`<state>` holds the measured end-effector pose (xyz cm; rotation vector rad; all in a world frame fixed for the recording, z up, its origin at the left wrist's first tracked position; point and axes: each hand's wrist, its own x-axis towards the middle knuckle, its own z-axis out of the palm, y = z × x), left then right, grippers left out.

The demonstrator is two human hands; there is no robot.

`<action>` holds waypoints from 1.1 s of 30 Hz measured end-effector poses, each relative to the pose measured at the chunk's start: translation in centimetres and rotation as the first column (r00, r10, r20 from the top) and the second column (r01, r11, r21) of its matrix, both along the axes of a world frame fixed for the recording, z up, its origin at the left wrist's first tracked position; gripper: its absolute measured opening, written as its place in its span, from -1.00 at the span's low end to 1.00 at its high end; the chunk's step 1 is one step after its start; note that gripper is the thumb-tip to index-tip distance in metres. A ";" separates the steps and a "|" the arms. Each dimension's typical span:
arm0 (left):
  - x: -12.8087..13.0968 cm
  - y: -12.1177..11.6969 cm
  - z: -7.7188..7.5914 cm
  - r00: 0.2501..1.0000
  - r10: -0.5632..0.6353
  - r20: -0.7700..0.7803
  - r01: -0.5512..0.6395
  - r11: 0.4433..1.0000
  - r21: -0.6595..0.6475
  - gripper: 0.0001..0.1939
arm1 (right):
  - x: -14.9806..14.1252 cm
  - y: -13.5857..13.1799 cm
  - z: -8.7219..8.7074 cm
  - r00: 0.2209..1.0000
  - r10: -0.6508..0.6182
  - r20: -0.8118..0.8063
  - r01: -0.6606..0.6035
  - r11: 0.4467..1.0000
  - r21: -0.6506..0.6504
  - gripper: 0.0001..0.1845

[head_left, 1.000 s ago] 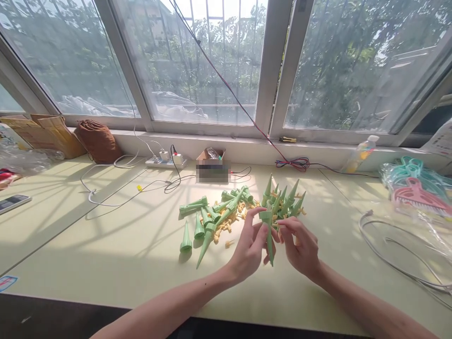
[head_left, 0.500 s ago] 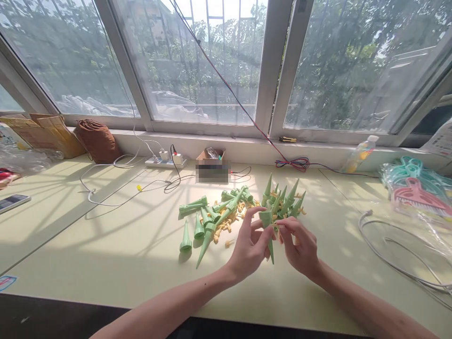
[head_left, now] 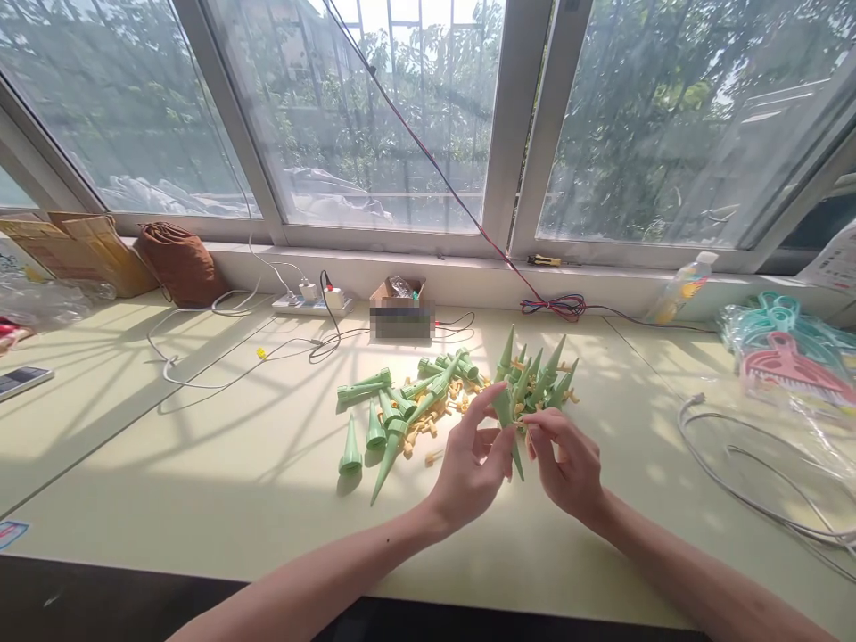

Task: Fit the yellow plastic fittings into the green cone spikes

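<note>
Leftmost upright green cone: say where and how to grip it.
Probably best to pinch the cone just above its wide base, coming from the left. It stands tip up and narrows upward, so a higher hold would likely slip; another upright cone stands close on its right.

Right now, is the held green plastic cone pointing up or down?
Down: the cone shows its tip below the left hand's thumb, wider end above.

Legible lettering: none from where I stand. Bottle, far right: printing unreadable. Paper sheet, right edge: print too small. Sticker, near left: reddish mark, indecipherable.
</note>
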<state>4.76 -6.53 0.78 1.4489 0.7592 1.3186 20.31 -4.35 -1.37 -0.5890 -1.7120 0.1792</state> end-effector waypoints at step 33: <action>0.1 0.2 -0.3 0.966 0.147 -0.212 -0.126 0.986 0.113 -0.66 | 0.0 -0.3 -0.1 0.999 0.000 -0.036 0.001 0.999 0.038 -0.68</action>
